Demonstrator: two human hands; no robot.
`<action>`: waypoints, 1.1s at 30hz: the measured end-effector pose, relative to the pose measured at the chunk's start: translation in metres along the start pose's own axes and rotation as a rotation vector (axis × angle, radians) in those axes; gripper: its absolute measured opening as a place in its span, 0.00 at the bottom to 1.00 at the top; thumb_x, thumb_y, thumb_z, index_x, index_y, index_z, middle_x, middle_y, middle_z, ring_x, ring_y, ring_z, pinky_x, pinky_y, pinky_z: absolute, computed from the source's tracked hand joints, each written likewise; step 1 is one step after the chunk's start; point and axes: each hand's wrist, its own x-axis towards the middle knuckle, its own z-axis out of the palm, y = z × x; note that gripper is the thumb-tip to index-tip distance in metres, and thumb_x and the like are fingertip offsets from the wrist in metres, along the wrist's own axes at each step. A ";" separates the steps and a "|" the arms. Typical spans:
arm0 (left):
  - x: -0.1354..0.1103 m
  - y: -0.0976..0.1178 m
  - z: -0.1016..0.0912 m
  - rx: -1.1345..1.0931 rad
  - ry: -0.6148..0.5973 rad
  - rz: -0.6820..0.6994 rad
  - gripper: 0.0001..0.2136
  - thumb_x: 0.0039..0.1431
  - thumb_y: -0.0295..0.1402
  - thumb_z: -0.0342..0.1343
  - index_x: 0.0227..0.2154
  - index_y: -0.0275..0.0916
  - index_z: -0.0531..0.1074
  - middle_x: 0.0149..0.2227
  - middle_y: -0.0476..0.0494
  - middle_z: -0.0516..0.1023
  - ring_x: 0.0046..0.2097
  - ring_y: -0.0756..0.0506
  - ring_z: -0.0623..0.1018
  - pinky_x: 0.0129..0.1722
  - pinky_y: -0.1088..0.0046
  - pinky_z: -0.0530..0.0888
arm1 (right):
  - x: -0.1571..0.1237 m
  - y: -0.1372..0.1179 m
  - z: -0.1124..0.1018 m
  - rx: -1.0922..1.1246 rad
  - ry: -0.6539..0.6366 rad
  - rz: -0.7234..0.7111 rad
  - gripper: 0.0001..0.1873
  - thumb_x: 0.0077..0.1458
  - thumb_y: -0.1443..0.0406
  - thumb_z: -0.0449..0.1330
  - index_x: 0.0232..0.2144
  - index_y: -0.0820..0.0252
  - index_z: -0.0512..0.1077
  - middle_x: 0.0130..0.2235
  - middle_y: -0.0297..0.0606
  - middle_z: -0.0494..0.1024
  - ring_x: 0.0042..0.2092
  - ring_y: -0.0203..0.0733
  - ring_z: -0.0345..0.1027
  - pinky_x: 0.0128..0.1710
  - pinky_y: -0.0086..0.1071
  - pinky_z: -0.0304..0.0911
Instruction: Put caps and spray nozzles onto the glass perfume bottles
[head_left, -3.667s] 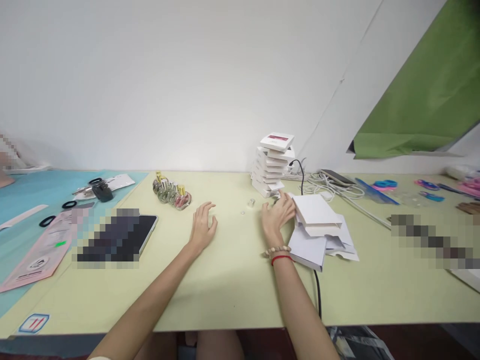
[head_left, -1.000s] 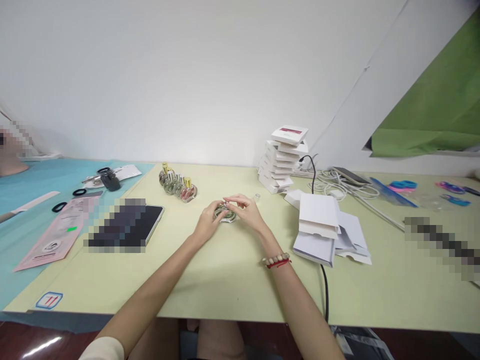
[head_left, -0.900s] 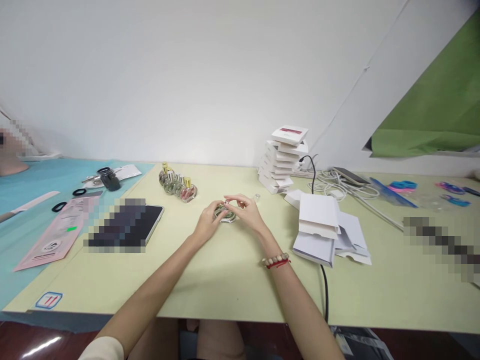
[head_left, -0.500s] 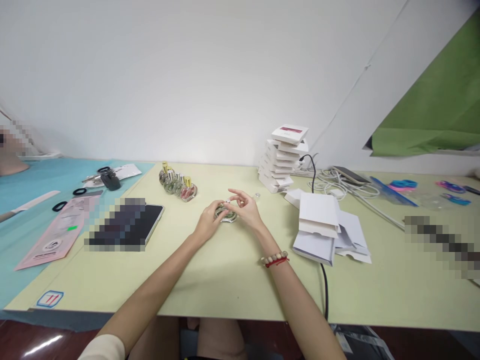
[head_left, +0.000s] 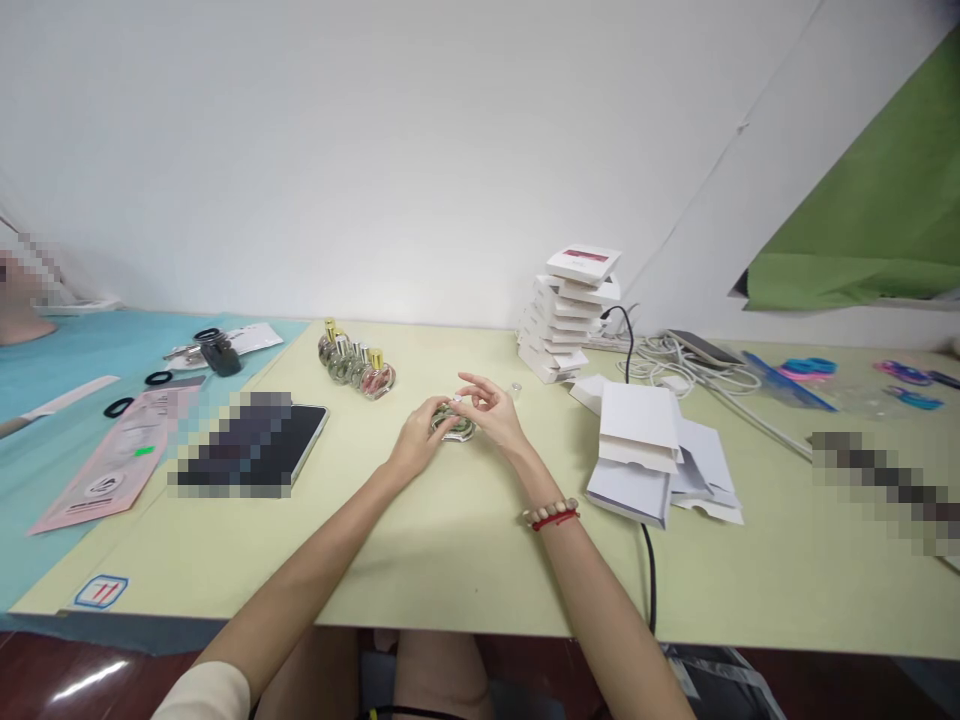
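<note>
From my camera, the bottle (head_left: 456, 430) sits on the table (head_left: 450, 550) between the two hands, and I see only its greenish lower part; the fingers cover its neck and top. The left hand (head_left: 416, 437) grasps it from the side. The right hand (head_left: 491, 412) has its thumb by the bottle's top and its other fingers raised and spread; I can't tell whether it pinches anything there. Just behind that hand lies a small shiny piece (head_left: 515, 390), too small for me to make out.

Blocky blurring hides much of the tablet (head_left: 306, 440) and a long dark item (head_left: 885, 475) at the right. At the left edge I get only a cut-off, blurred part of another person (head_left: 22, 318).

More bottles (head_left: 377, 381) stand beyond the left hand, overlapping one another. On the right, opened boxes (head_left: 637, 415) crowd the space beside the right arm and hide part of a black cord (head_left: 650, 580); behind them rise stacked boxes (head_left: 581, 310) and tangled cables (head_left: 686, 365).
</note>
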 end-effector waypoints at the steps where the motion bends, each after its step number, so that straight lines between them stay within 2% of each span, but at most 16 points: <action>1: 0.000 0.000 0.000 0.000 0.000 0.000 0.15 0.59 0.42 0.45 0.45 0.40 0.62 0.46 0.45 0.69 0.47 0.49 0.69 0.45 0.73 0.65 | 0.001 0.000 -0.001 -0.026 0.003 -0.013 0.32 0.38 0.58 0.66 0.48 0.55 0.66 0.40 0.39 0.73 0.33 0.36 0.58 0.27 0.27 0.53; 3: 0.000 0.001 0.000 0.009 -0.003 -0.005 0.15 0.59 0.42 0.45 0.45 0.40 0.62 0.45 0.45 0.69 0.47 0.49 0.69 0.45 0.73 0.65 | 0.003 0.003 -0.007 -0.087 0.077 -0.036 0.29 0.41 0.55 0.63 0.48 0.55 0.66 0.46 0.40 0.70 0.38 0.38 0.60 0.30 0.29 0.56; 5: -0.001 0.002 -0.001 0.041 -0.001 -0.015 0.17 0.59 0.42 0.45 0.48 0.40 0.60 0.46 0.45 0.69 0.47 0.49 0.69 0.46 0.72 0.65 | 0.005 0.009 -0.016 -0.205 0.233 -0.048 0.24 0.48 0.53 0.56 0.46 0.55 0.68 0.49 0.41 0.67 0.43 0.41 0.60 0.37 0.34 0.58; 7: -0.003 0.004 -0.001 0.085 0.018 -0.002 0.21 0.59 0.42 0.45 0.53 0.42 0.55 0.47 0.45 0.68 0.47 0.49 0.69 0.47 0.72 0.64 | 0.005 0.020 -0.027 -0.430 0.392 -0.049 0.21 0.51 0.53 0.52 0.45 0.55 0.69 0.50 0.42 0.66 0.49 0.46 0.57 0.47 0.41 0.55; 8: -0.004 0.005 -0.001 0.104 0.031 0.020 0.23 0.59 0.41 0.45 0.56 0.43 0.51 0.47 0.45 0.68 0.48 0.49 0.68 0.48 0.71 0.63 | 0.004 0.026 -0.033 -0.574 0.438 -0.043 0.21 0.51 0.54 0.53 0.45 0.55 0.69 0.51 0.43 0.65 0.52 0.49 0.53 0.50 0.45 0.51; 10: -0.005 0.007 -0.002 0.132 0.052 0.084 0.25 0.59 0.40 0.45 0.58 0.43 0.47 0.49 0.44 0.66 0.49 0.49 0.67 0.50 0.71 0.61 | 0.001 0.040 -0.044 -0.797 0.447 -0.003 0.22 0.49 0.58 0.55 0.48 0.55 0.67 0.55 0.44 0.60 0.56 0.53 0.47 0.52 0.51 0.46; 12: -0.006 0.009 -0.003 0.160 0.052 0.139 0.25 0.60 0.39 0.44 0.58 0.43 0.46 0.50 0.43 0.65 0.51 0.49 0.66 0.50 0.72 0.60 | -0.002 0.051 -0.051 -0.883 0.397 0.040 0.24 0.50 0.61 0.53 0.51 0.56 0.64 0.56 0.46 0.58 0.56 0.55 0.46 0.51 0.52 0.47; 16: -0.007 0.011 -0.003 0.204 0.036 0.180 0.22 0.61 0.37 0.43 0.57 0.42 0.51 0.51 0.43 0.65 0.52 0.49 0.65 0.50 0.71 0.60 | -0.002 0.057 -0.055 -0.881 0.328 0.027 0.21 0.51 0.64 0.50 0.49 0.56 0.66 0.51 0.46 0.65 0.52 0.53 0.53 0.49 0.50 0.51; 19: -0.007 0.013 -0.002 0.192 0.102 0.179 0.20 0.60 0.37 0.43 0.55 0.42 0.55 0.53 0.43 0.64 0.54 0.49 0.64 0.53 0.69 0.58 | 0.000 0.054 -0.055 -0.845 0.304 -0.011 0.17 0.51 0.66 0.50 0.43 0.56 0.70 0.46 0.43 0.69 0.48 0.50 0.58 0.48 0.46 0.51; 23: -0.006 0.016 0.000 0.075 0.227 0.100 0.20 0.59 0.38 0.47 0.54 0.43 0.57 0.55 0.45 0.62 0.57 0.50 0.61 0.56 0.69 0.56 | 0.001 0.052 -0.053 -0.789 0.282 -0.026 0.15 0.50 0.67 0.50 0.38 0.56 0.73 0.41 0.40 0.72 0.44 0.46 0.62 0.48 0.42 0.53; 27: -0.004 0.019 0.001 -0.058 0.205 0.010 0.17 0.59 0.39 0.46 0.51 0.44 0.64 0.55 0.46 0.61 0.57 0.50 0.60 0.58 0.68 0.57 | 0.001 0.051 -0.050 -0.731 0.274 -0.052 0.13 0.50 0.67 0.51 0.34 0.56 0.74 0.39 0.39 0.73 0.43 0.43 0.63 0.48 0.40 0.54; 30: -0.004 0.020 0.002 -0.132 0.181 -0.052 0.15 0.59 0.39 0.46 0.47 0.44 0.68 0.56 0.47 0.60 0.58 0.49 0.60 0.58 0.67 0.57 | 0.002 0.046 -0.045 -0.607 0.283 -0.090 0.13 0.50 0.66 0.51 0.35 0.59 0.73 0.39 0.40 0.73 0.41 0.42 0.65 0.47 0.39 0.56; 33: -0.004 0.020 0.002 -0.186 0.188 -0.096 0.14 0.58 0.39 0.47 0.44 0.42 0.71 0.56 0.46 0.60 0.58 0.48 0.59 0.58 0.66 0.57 | 0.005 0.034 -0.037 -0.387 0.333 -0.115 0.16 0.51 0.62 0.53 0.42 0.60 0.70 0.41 0.42 0.73 0.41 0.41 0.66 0.45 0.37 0.58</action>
